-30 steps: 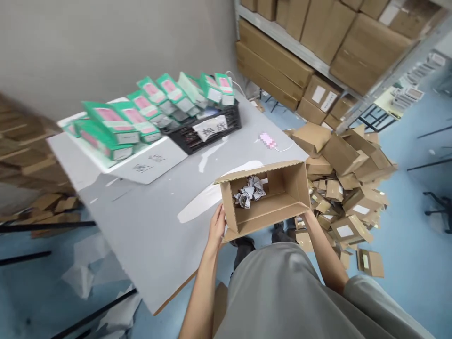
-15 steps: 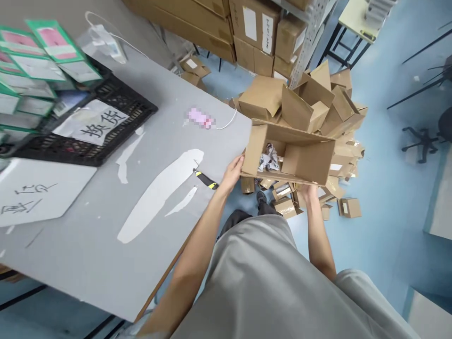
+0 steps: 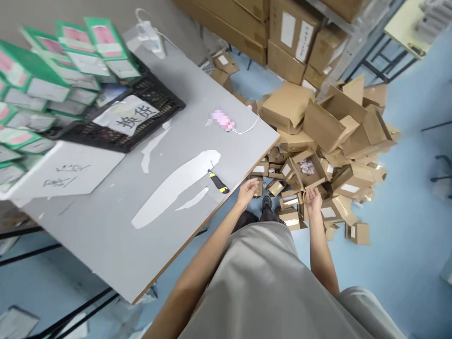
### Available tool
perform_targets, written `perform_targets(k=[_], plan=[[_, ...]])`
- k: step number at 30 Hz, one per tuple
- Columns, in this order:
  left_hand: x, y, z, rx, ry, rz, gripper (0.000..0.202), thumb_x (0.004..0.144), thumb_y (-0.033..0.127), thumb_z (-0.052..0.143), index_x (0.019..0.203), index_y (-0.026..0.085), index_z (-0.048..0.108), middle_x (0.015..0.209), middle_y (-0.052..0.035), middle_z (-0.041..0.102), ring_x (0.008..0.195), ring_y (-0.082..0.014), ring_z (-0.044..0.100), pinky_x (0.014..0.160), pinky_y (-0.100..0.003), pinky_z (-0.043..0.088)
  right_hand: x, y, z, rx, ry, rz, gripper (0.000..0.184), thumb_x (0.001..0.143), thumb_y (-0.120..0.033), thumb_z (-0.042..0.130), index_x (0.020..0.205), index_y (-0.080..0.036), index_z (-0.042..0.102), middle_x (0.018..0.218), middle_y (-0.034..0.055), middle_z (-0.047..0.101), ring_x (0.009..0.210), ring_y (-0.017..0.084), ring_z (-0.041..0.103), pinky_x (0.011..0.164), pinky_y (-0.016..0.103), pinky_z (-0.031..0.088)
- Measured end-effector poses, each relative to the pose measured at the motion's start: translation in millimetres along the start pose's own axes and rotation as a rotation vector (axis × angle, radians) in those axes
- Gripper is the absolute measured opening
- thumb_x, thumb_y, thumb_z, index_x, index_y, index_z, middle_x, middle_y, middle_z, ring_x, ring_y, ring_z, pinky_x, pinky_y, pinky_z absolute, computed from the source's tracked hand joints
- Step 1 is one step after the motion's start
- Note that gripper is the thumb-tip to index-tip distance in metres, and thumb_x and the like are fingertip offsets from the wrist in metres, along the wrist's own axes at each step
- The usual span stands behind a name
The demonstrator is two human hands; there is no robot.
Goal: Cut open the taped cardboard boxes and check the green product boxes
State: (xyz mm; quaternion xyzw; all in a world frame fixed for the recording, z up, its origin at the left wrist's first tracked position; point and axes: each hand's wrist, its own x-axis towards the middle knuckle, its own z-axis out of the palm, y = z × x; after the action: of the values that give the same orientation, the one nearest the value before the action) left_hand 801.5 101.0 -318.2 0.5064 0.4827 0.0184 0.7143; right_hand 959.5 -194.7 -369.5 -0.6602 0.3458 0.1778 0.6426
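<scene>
My left hand (image 3: pixel 248 192) is held out past the table's edge, fingers loosely apart and nothing in it. To the right, my right hand (image 3: pixel 313 199) also holds nothing, its fingers slightly curled and spread. Just beyond my right hand, an open cardboard box (image 3: pixel 319 173) with crumpled paper (image 3: pixel 307 166) inside lies among the other boxes; the fingertips overlap its near edge in view, and whether they touch it I cannot tell. A black and yellow utility knife (image 3: pixel 219 183) lies on the grey table (image 3: pixel 169 249), nearest to my left hand.
Discarded cardboard boxes (image 3: pixel 287 106) are heaped on the floor, reaching close to my feet. On the table stand a black crate (image 3: pixel 158 92) of green-edged boxes, a white sign box (image 3: pixel 70 172) and a power strip (image 3: pixel 151 40). Shelving (image 3: pixel 363 35) stands beyond the heap.
Both hands have let go of the open cardboard box, which has dropped away from me onto the heap. The view has turned left, so the table and crate appear further right.
</scene>
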Motion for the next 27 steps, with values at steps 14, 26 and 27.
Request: perform_targets(k=[14,26,27], plan=[[-108,-43,-171.2,-0.261,0.461,-0.089,0.065,0.062,0.036,0.076,0.124,0.021,0.082,0.129,-0.0123,0.081,0.085,-0.0168,0.064,0.079,-0.032,0.052,-30,25,319,-0.569,-0.756,-0.358,0.043,0.082,-0.038,0.077,0.121,-0.02,0.072,0.113,0.0122,0.083,0.11,0.026,0.079,0.116,0.052,0.059],[-140,-55,-319.3,-0.353,0.508,-0.078,0.07,0.063,0.037,0.077,0.13,0.019,0.082,0.133,-0.0145,0.081,0.078,-0.0137,0.059,0.079,-0.032,0.053,-77,42,426,-1.001,-0.642,-0.841,0.068,0.089,-0.04,0.075,0.15,-0.011,0.063,0.143,0.0252,0.07,0.133,0.038,0.067,0.125,0.06,0.049],[-140,-55,-325.1,-0.372,0.508,-0.084,0.07,0.062,0.037,0.077,0.13,0.019,0.082,0.133,-0.0145,0.082,0.078,-0.0133,0.059,0.079,-0.032,0.053,-79,43,429,-1.026,-0.629,-0.862,0.069,0.091,-0.041,0.074,0.151,-0.011,0.061,0.143,0.0254,0.069,0.134,0.038,0.067,0.126,0.059,0.049]])
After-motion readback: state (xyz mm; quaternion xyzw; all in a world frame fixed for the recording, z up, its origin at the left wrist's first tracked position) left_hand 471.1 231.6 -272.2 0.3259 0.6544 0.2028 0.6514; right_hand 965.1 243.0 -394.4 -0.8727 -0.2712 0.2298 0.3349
